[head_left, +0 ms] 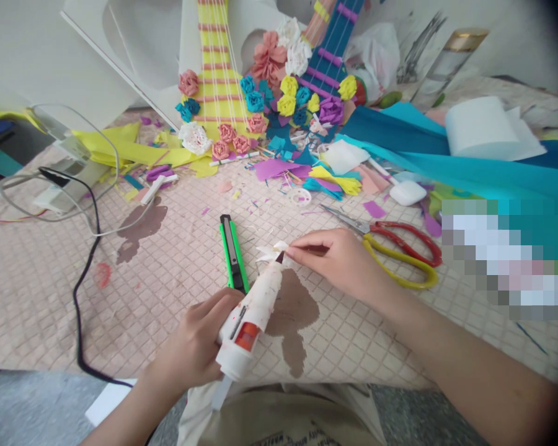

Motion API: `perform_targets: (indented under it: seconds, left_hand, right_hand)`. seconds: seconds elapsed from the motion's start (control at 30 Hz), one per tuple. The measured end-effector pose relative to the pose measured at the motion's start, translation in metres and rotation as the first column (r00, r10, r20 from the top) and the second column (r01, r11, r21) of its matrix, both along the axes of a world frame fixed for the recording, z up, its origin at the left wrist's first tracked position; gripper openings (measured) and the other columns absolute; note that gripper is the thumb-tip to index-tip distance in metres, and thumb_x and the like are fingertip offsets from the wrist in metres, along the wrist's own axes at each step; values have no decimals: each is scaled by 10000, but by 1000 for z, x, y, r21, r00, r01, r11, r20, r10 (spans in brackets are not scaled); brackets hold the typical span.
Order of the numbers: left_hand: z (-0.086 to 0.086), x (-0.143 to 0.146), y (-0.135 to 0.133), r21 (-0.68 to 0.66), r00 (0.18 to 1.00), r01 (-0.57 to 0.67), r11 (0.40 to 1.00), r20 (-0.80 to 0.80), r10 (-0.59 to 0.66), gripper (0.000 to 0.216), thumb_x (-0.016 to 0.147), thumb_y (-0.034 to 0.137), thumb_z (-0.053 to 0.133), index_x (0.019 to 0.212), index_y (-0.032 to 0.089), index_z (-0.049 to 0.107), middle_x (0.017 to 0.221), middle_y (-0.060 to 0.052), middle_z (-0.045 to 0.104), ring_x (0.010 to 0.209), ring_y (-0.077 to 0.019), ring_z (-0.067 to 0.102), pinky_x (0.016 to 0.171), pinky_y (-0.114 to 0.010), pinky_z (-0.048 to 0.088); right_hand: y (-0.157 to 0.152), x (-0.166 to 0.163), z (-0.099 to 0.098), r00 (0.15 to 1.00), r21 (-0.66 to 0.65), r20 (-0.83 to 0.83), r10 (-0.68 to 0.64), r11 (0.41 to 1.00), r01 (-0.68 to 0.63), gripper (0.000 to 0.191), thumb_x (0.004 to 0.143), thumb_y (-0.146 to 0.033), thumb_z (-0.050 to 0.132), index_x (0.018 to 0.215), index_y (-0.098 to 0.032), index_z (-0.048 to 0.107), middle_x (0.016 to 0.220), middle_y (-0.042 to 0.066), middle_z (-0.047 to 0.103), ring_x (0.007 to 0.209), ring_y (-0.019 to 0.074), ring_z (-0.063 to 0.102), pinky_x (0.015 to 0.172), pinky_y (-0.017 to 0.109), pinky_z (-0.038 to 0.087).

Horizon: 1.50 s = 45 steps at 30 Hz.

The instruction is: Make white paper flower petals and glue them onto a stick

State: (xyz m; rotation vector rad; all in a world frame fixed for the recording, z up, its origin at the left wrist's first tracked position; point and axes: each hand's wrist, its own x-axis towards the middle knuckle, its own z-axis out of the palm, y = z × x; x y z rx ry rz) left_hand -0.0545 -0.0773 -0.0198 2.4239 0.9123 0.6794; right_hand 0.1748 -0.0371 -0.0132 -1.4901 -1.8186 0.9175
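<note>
While the left hand (pixel 195 347) closes around the glue gun (pixel 253 310), its long axis slants away and rightward, nozzle touching a white paper piece (pixel 270 251) above the tiled mat (pixel 167 266). The right hand (pixel 341 260) pinches that piece by its edge, likely sparing fingertips; a green knife (pixel 232 251) lies beside.

One white glue gun (pixel 253 310), mid-frame. Two bare hands: the left hand (pixel 195 347) at the gun's handle, the right hand (pixel 339 260) just beyond its nozzle. One white paper scrap (pixel 270 251) at the nozzle tip. One green utility knife (pixel 232 251) just left of the gun. One pair of scissors (pixel 400 248) to its right. Far behind it, one yellow guitar (pixel 216 68) and one blue guitar (pixel 337 31), among over a dozen paper flowers (pixel 288 85). One black cable (pixel 81 291) to its left.
</note>
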Motion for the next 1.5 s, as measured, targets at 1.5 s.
perform_targets:
  seconds: [1.5]
  left_hand:
    - [-9,-3,1,37,1000,-19,999,-4,19,111,780,146,418,879,163,466,706,-26,526,577,-120,532,466,-202,402]
  right_hand:
    - [1,-2,2,1000,0,-25,-13,1000,13,127,771,-242,610,728,-194,719,788,6,726,710,158,656,587,221,473]
